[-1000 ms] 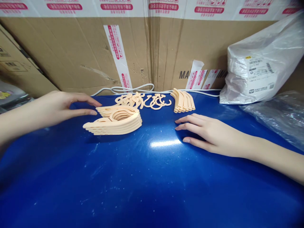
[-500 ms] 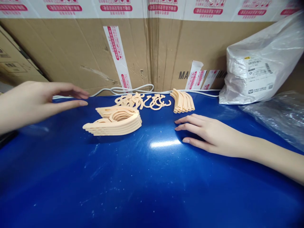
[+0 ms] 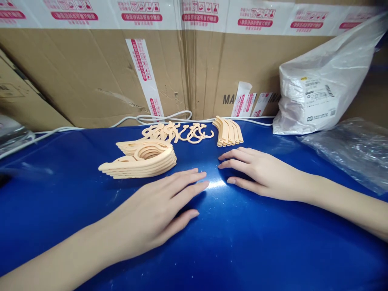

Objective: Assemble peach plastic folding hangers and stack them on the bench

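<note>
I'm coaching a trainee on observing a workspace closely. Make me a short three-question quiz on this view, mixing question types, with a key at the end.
1. Multiple choice: which beige group lies nearest the right hand?
A) the loose hooks
B) the row of curved pieces
C) the nested stack

2. True or false: the left hand is holding a hook.

3. Fill in the blank: a white ____ runs along the far edge of the blue tabletop, in front of the cardboard.

Key:
1. B
2. False; the hand is open, with no object showing in it.
3. cable
</note>
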A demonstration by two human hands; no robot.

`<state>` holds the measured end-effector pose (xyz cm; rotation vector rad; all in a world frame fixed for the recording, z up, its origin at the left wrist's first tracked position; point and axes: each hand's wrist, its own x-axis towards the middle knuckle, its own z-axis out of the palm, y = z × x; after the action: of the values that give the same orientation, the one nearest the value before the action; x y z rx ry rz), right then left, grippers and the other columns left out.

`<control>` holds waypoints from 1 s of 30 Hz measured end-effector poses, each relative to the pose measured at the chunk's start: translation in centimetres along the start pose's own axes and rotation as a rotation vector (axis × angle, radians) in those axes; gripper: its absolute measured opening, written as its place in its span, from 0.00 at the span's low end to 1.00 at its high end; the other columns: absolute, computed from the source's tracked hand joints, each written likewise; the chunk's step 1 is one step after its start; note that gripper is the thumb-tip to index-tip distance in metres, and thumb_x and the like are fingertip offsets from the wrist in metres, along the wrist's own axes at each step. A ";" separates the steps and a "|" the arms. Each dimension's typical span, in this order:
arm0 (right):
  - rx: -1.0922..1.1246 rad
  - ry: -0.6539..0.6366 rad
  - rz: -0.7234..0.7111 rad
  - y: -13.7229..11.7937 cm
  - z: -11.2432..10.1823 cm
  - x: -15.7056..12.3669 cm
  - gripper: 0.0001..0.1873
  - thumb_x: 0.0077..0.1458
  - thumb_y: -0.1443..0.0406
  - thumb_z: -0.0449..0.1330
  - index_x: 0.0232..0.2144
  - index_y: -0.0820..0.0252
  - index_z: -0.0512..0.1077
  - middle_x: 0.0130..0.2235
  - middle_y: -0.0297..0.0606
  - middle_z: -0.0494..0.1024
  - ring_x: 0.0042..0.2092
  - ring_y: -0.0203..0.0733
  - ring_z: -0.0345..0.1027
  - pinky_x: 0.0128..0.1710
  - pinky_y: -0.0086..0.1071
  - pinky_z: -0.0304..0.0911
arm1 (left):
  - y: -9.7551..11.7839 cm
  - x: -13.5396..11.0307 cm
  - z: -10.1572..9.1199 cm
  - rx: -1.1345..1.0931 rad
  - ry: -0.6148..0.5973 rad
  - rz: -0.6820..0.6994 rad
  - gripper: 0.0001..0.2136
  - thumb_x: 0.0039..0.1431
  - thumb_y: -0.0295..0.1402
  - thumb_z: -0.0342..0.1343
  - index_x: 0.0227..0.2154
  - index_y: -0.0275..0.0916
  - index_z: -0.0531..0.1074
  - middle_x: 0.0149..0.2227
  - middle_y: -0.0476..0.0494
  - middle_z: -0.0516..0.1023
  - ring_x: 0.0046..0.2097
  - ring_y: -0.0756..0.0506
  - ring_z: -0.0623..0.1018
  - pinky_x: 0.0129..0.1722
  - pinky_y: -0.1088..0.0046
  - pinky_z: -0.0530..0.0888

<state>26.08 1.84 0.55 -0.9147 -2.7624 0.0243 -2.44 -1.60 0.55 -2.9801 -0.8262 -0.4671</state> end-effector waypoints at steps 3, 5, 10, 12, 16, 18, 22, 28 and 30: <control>0.061 0.033 0.033 0.0 -0.2 0.1 0.15 0.64 0.57 0.53 0.48 0.56 0.72 0.52 0.42 0.74 0.53 0.47 0.66 0.53 0.46 0.60 | -0.4 0.0 0.5 -0.056 -0.065 -0.024 0.21 0.67 0.40 0.47 0.62 0.45 0.61 0.64 0.45 0.65 0.62 0.41 0.69 0.61 0.58 0.70; 0.121 0.085 0.081 0.4 -0.4 0.3 0.14 0.64 0.56 0.53 0.46 0.55 0.72 0.50 0.40 0.76 0.52 0.47 0.67 0.53 0.46 0.59 | -0.6 0.0 0.6 -0.087 -0.070 -0.038 0.22 0.67 0.40 0.48 0.62 0.46 0.61 0.63 0.45 0.65 0.62 0.40 0.69 0.61 0.56 0.69; 0.198 0.338 0.382 4.2 -1.4 1.4 0.14 0.62 0.56 0.53 0.37 0.57 0.73 0.42 0.40 0.79 0.44 0.47 0.72 0.47 0.41 0.64 | -0.5 0.0 0.9 -0.140 -0.051 -0.099 0.20 0.67 0.40 0.48 0.61 0.49 0.62 0.63 0.47 0.66 0.63 0.40 0.67 0.61 0.56 0.68; 0.184 0.279 0.548 6.6 -1.6 2.0 0.14 0.60 0.56 0.54 0.41 0.58 0.72 0.40 0.41 0.79 0.41 0.48 0.73 0.42 0.41 0.66 | -0.4 -0.1 0.9 -0.158 -0.042 -0.122 0.20 0.67 0.41 0.47 0.60 0.49 0.63 0.63 0.47 0.66 0.63 0.41 0.67 0.61 0.57 0.68; 0.118 0.160 0.734 10.3 -1.2 3.2 0.20 0.55 0.55 0.58 0.46 0.61 0.69 0.39 0.42 0.78 0.38 0.47 0.73 0.38 0.39 0.66 | -0.3 -0.2 0.8 -0.149 -0.057 -0.134 0.19 0.68 0.42 0.46 0.60 0.49 0.62 0.63 0.48 0.65 0.63 0.42 0.66 0.62 0.58 0.67; 0.099 0.142 0.769 11.2 -0.8 3.8 0.24 0.53 0.53 0.59 0.48 0.62 0.68 0.39 0.43 0.79 0.36 0.47 0.73 0.37 0.40 0.65 | -0.5 -0.3 0.7 -0.139 -0.072 -0.118 0.20 0.68 0.42 0.46 0.60 0.48 0.62 0.63 0.47 0.65 0.63 0.41 0.66 0.62 0.57 0.67; 0.069 0.104 0.817 11.5 0.0 4.7 0.25 0.54 0.54 0.57 0.50 0.62 0.66 0.38 0.43 0.79 0.36 0.47 0.73 0.35 0.39 0.65 | -0.9 -0.4 0.7 -0.126 -0.095 -0.080 0.20 0.68 0.41 0.46 0.61 0.47 0.61 0.64 0.46 0.64 0.63 0.41 0.66 0.61 0.57 0.68; -0.059 0.043 0.884 11.7 -0.5 4.8 0.28 0.52 0.57 0.59 0.53 0.63 0.65 0.40 0.45 0.80 0.38 0.51 0.74 0.34 0.39 0.64 | -0.8 -0.5 0.7 -0.135 -0.094 -0.100 0.20 0.68 0.41 0.45 0.60 0.46 0.61 0.64 0.46 0.65 0.63 0.42 0.65 0.62 0.58 0.66; -0.125 0.027 0.910 11.7 -0.9 4.7 0.30 0.50 0.58 0.61 0.54 0.64 0.65 0.41 0.48 0.80 0.39 0.55 0.74 0.35 0.40 0.63 | -0.6 -0.5 0.7 -0.140 -0.098 -0.123 0.19 0.69 0.41 0.45 0.60 0.46 0.61 0.63 0.47 0.65 0.64 0.42 0.65 0.62 0.59 0.66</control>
<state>29.50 13.99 1.35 -2.0803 -2.0979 -0.0085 -2.97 -1.23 -0.28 -3.1140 -1.0313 -0.4009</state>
